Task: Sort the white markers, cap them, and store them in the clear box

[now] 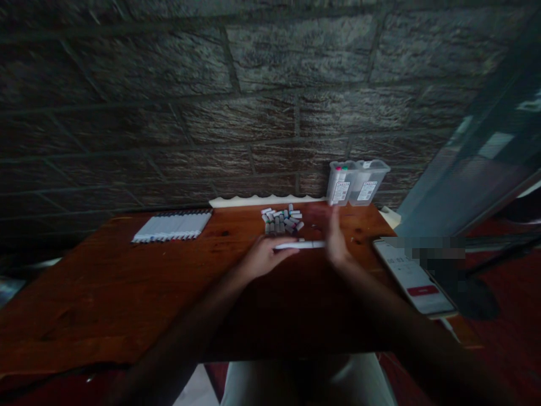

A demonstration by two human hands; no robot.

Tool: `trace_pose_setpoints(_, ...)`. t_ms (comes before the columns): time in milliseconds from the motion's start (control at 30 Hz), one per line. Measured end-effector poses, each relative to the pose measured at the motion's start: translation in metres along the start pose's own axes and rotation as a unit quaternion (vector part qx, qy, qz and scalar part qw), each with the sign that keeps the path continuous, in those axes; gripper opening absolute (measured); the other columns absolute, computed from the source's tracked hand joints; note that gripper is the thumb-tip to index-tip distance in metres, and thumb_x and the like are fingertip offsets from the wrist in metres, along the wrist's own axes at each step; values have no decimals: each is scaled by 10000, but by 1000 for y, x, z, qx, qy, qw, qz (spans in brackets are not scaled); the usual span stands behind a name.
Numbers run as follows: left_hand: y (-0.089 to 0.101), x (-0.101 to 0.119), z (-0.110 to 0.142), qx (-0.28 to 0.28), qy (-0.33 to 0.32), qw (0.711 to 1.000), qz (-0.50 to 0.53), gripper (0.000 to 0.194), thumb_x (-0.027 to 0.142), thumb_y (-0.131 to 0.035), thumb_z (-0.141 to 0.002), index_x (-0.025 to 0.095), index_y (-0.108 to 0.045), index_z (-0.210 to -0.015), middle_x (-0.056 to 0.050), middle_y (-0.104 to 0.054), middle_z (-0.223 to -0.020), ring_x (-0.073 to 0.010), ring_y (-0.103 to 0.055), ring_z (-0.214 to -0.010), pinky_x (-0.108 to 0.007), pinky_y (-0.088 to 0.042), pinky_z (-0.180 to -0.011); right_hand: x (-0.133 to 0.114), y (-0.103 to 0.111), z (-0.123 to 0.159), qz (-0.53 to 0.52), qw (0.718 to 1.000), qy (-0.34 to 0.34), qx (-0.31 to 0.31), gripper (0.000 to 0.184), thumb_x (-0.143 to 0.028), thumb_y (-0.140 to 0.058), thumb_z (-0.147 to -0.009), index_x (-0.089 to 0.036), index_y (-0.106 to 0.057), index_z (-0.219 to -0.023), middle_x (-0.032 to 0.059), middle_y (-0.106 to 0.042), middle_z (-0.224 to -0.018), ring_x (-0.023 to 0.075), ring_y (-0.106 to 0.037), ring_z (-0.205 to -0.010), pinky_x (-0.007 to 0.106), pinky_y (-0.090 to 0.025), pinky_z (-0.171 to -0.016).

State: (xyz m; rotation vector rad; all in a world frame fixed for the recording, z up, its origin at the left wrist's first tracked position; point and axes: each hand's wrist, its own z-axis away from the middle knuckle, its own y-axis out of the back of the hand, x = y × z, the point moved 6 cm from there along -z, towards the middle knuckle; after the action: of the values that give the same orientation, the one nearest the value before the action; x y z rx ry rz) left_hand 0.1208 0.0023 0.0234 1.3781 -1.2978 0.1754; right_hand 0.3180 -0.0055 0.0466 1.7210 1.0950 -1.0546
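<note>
My left hand [264, 255] is closed on one end of a white marker [301, 245] that lies level just above the wooden table [127, 293]. My right hand [337, 239] is at the marker's other end, fingers stretched upward and smeared by motion. Just behind the hands lies a pile of several small marker caps [282, 219]. A row of several white markers [173, 226] lies side by side at the table's back left.
Two clear plastic containers [357, 182] stand at the back right against a dark brick wall. A phone [416, 277] with a lit screen lies on the table's right edge. A white scalloped strip runs along the back edge.
</note>
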Motion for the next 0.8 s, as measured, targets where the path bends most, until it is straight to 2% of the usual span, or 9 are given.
trace_pose_setpoints(33,-4,3,-1,-1,-2,1000,-3,311,414,-651,-847,212,-730,-1071,-67,-741,-1071,-228,-693,-910,-317,-536,-794,0,-10,2,-70,997,-28,-28,881,-678,63,-895,-198,-560,-1292,136,-667,-1180,245,-627,-1090,369,-505,-838)
trace_pose_setpoints(100,-6,6,-3,4,-7,1000,-7,327,426,-664,-836,206,-731,-1069,-71,-741,-1071,-227,-694,-919,-313,-538,-809,-3,-18,2,-95,994,-36,-35,935,-726,81,-857,-195,-555,-1290,132,-663,-1188,241,-634,-1078,358,-505,-841)
trace_pose_setpoints(200,0,5,-2,6,-19,1000,-23,345,428,-672,-830,198,-722,-1083,-67,-742,-1064,-216,-697,-913,-302,-536,-832,-1,-5,-2,-112,993,-42,-8,982,-805,49,-803,-197,-557,-1282,129,-654,-1201,240,-626,-1085,333,-502,-813)
trace_pose_setpoints(267,8,1,0,15,-27,999,-36,350,409,-652,-850,193,-701,-1122,-66,-735,-1085,-209,-695,-923,-299,-534,-842,9,11,-4,-134,988,-68,33,934,-851,-81,-789,-198,-618,-1187,126,-676,-1141,246,-646,-1013,335,-503,-771)
trace_pose_setpoints(367,20,-7,2,43,-33,997,-47,365,364,-579,-905,184,-638,-1217,-73,-708,-1150,-199,-684,-971,-303,-531,-865,22,24,-1,-131,984,-103,67,703,-812,-433,-759,-194,-683,-983,98,-714,-974,232,-655,-852,338,-489,-721)
trace_pose_setpoints(467,25,-9,2,57,-47,996,-55,353,329,-541,-929,187,-609,-1245,-76,-696,-1168,-193,-674,-995,-309,-528,-881,20,12,4,-106,991,-76,-8,487,-656,-674,-705,-194,-696,-856,45,-707,-845,181,-625,-770,307,-472,-719)
trace_pose_setpoints(567,26,-4,1,69,-82,993,-57,315,296,-554,-923,196,-634,-1211,-81,-690,-1165,-200,-658,-1043,-321,-517,-914,15,-3,9,-126,987,-68,-74,413,-588,-726,-688,-200,-707,-828,5,-687,-755,139,-591,-682,279,-467,-676)
trace_pose_setpoints(700,30,3,1,93,-118,987,-59,274,259,-574,-913,209,-667,-1165,-80,-686,-1142,-197,-647,-1059,-334,-506,-938,14,-9,12,-155,978,-90,-106,371,-533,-754,-683,-201,-722,-847,-2,-688,-734,114,-567,-620,261,-457,-622)
trace_pose_setpoints(800,32,3,2,102,-122,986,-53,277,261,-604,-895,206,-670,-1159,-84,-687,-1143,-198,-647,-1057,-338,-507,-932,14,-8,12,-153,977,-87,-116,360,-489,-781,-665,-196,-733,-870,-1,-689,-741,100,-545,-591,249,-436,-585)
